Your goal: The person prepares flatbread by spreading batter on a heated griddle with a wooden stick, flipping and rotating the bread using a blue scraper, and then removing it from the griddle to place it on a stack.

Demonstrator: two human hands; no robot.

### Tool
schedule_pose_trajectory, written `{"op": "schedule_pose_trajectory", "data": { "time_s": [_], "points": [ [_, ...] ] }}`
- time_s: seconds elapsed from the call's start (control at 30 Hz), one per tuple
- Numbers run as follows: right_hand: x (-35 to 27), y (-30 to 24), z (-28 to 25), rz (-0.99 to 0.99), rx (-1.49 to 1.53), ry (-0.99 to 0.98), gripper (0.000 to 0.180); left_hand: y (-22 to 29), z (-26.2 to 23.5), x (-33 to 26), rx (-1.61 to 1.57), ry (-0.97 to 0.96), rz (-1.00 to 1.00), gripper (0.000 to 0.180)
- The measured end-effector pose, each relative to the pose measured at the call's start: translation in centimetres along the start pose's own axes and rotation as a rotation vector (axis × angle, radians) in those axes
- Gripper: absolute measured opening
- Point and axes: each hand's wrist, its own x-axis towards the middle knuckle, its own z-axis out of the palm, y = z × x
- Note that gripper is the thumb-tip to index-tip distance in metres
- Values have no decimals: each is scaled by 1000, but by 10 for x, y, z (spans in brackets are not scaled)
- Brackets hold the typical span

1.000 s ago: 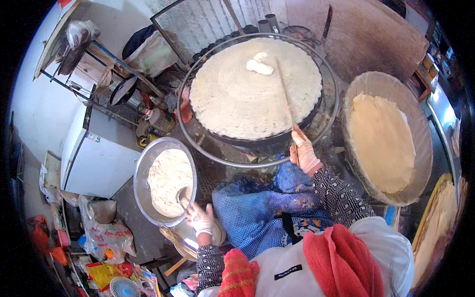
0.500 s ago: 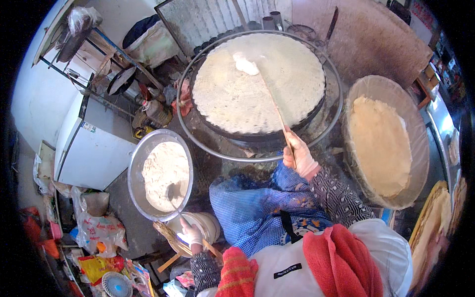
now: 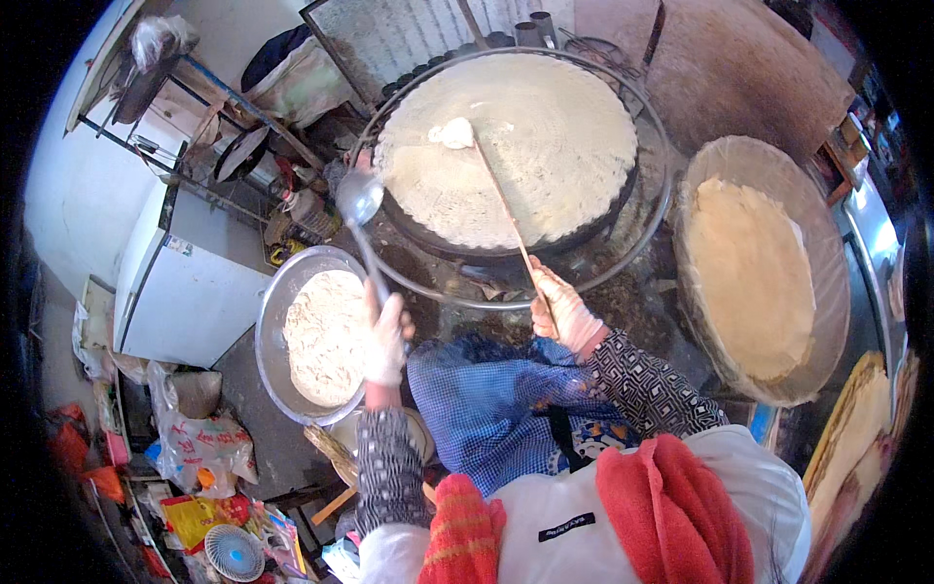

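Note:
My gloved left hand (image 3: pixel 387 336) is closed round the handle of a metal ladle (image 3: pixel 360 198), whose bowl is raised near the left rim of a large round griddle. Below the ladle, a metal basin (image 3: pixel 271 336) holds pale, lumpy batter (image 3: pixel 323 341). A thin wooden stick is in my gloved right hand (image 3: pixel 564 307), closed round its near end. This batter spreader (image 3: pixel 506 206) reaches out over the griddle, and a lump of white batter (image 3: pixel 453 133) sits at its far tip. A thin, pale batter layer (image 3: pixel 545 156) covers the griddle.
A metal ring rail (image 3: pixel 457 298) runs round the griddle. To the right stands a cloth-lined basket (image 3: pixel 715 341) with stacked flat pancakes (image 3: pixel 749 282). A white cabinet (image 3: pixel 195 292) is at the left, with plastic bags (image 3: pixel 206 443) and a small fan (image 3: pixel 234 553) lower down.
The ladle has come up out of the basin toward the griddle in my left hand. My right hand has shifted slightly left, and the spreader's tip with the batter lump has moved left and nearer.

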Motion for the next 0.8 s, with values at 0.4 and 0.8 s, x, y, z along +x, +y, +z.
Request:
{"op": "schedule_pose_trajectory", "data": {
  "time_s": [0.4,0.8],
  "points": [
    [-17,52,-22,-94,-71,36,39,-43,159,54,91,-218,-92,66],
    [-85,-3,-47,-323,-496,85,41,27,63,9,-938,-384,-267,14]
  ]
}}
